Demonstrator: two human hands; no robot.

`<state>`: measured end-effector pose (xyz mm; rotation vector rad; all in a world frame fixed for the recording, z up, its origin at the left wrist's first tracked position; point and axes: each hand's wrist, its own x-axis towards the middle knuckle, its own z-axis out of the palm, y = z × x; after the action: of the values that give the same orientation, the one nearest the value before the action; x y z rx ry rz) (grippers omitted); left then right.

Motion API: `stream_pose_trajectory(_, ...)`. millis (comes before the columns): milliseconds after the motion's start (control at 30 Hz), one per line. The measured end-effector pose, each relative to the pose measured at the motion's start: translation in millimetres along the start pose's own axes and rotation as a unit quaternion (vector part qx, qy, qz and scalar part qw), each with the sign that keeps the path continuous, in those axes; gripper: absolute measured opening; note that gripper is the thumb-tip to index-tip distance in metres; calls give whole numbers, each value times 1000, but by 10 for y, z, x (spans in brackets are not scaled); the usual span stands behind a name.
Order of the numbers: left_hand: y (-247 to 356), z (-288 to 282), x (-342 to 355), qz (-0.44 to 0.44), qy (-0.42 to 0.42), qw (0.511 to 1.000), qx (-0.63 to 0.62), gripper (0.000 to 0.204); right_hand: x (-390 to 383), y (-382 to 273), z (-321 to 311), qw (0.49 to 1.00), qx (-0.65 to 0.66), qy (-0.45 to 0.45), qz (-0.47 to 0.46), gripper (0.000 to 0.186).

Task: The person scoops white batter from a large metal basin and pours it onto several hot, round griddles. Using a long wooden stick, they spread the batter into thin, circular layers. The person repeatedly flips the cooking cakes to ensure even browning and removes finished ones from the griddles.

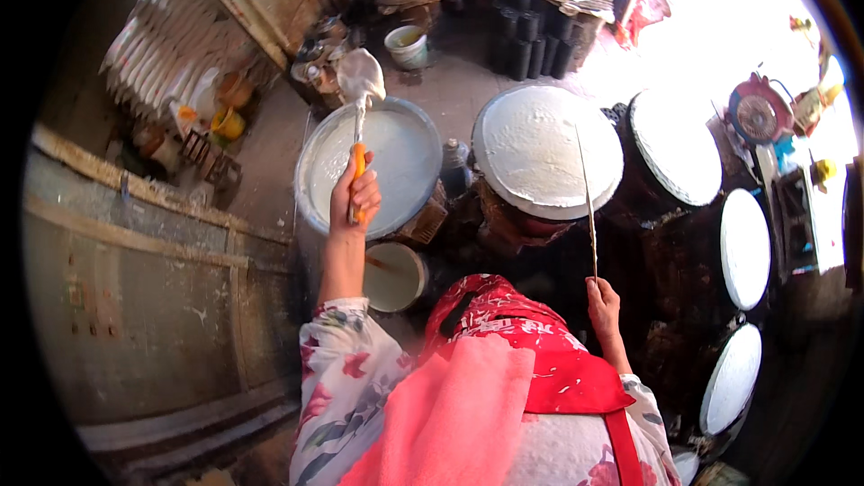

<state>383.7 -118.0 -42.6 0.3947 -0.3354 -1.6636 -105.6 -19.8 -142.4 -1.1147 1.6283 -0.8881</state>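
My left hand (354,191) is closed round the orange handle of a ladle (362,77), raised with its bowl up and coated in thick white batter. Beneath it stands a wide metal basin (303,175) of white liquid. In my right hand (605,308) is a long, thin, flat stick (588,193), its tip reaching over the right part of a round griddle. A pale, slightly bumpy batter layer (544,148) covers that griddle's top. Near my left forearm sits a bucket (423,281) with pale contents and what looks like a handle inside.
More white-topped round griddles curve down the right side, one (677,148) beside the main griddle. A red round fan or blower (761,112) stands beyond them. Black cylinders (531,52) are stacked at the back, near a white bucket (407,47). Piled white sacks (175,54) and a wall (135,297) are left.
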Motion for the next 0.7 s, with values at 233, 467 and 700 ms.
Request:
stream_pose_trajectory(233,-320,490,531,-64,69,991,91,27,-293,263,-66,995,-32,82,-47,27)
stream_pose_trajectory(467,-1007,801,838,-148,69,915,369,24,-500,680,-200,987,68,147,18,26)
stream_pose_trajectory(700,-1709,1576,1105,-432,-62,899,-30,34,-755,834,-501,965,68,246,64,31)
